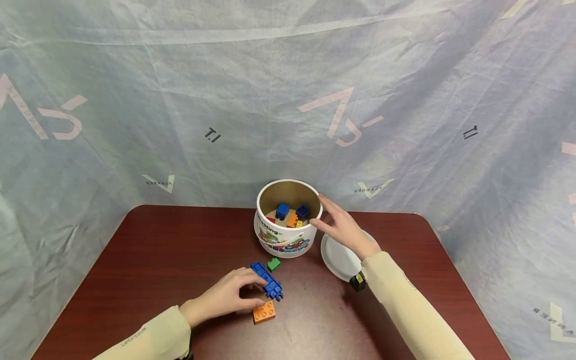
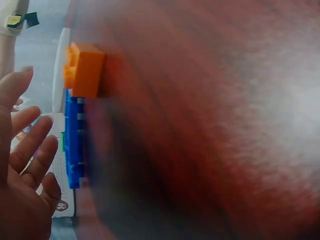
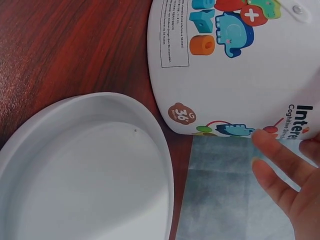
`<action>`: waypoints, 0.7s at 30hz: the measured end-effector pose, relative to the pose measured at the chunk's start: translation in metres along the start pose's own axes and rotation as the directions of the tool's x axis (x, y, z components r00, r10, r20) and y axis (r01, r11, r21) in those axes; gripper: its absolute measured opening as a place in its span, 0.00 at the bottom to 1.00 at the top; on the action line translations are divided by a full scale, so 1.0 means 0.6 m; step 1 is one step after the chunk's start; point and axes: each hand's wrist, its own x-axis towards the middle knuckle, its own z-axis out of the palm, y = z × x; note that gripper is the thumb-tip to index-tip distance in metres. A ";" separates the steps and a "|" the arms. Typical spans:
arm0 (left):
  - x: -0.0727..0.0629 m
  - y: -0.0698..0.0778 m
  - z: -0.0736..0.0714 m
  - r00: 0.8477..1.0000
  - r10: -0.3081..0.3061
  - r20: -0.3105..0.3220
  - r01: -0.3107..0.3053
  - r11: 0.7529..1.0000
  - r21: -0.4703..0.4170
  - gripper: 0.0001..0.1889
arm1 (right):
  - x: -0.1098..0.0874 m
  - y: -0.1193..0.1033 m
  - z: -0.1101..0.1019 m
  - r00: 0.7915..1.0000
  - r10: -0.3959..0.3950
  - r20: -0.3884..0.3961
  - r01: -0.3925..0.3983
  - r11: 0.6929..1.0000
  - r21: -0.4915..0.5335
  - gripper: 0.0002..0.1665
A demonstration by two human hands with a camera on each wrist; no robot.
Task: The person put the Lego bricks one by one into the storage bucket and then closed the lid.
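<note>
Bricks (image 1: pixel 282 211) are sitting in the bucket (image 1: pixel 284 240), three others (image 1: pixel 264 313) apparently remaining outside, left hand (image 1: pixel 228 292) hovering with fingers parted, right hand (image 1: pixel 343 227) resting loosely against the bucket.

White tub (image 1: pixel 288 236) of blocks (image 1: pixel 282 211) touched by right hand (image 1: pixel 345 227); left hand (image 1: pixel 227 296) placed beside blue piece (image 1: pixel 272 287), orange brick (image 1: pixel 264 313).

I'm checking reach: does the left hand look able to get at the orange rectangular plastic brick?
Probably yes: the left hand is close by, holding nothing, and nothing visible blocks it; the long blue plastic piece lies beyond the orange brick, not over it.
</note>
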 end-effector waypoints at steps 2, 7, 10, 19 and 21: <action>-0.003 0.000 0.003 1.000 -0.003 0.018 0.002 0.999 0.036 0.20 | 0.000 0.000 0.000 1.000 0.001 0.002 -0.001 1.000 0.001 0.50; -0.012 -0.002 0.008 0.997 -0.042 0.072 0.035 0.994 0.100 0.24 | -0.001 -0.001 0.000 1.000 -0.003 0.003 0.003 1.000 0.008 0.50; -0.018 -0.004 0.013 0.995 -0.050 0.085 0.041 0.994 0.104 0.26 | -0.001 -0.001 0.000 1.000 0.002 0.005 -0.002 1.000 0.008 0.50; -0.026 -0.004 0.023 0.996 -0.026 0.081 0.016 0.992 0.127 0.25 | -0.002 -0.002 0.000 1.000 0.004 0.006 -0.004 1.000 0.019 0.50; -0.026 -0.005 0.023 0.997 -0.016 0.080 0.004 0.990 0.138 0.23 | -0.001 -0.002 0.000 1.000 0.004 0.004 -0.004 1.000 0.024 0.50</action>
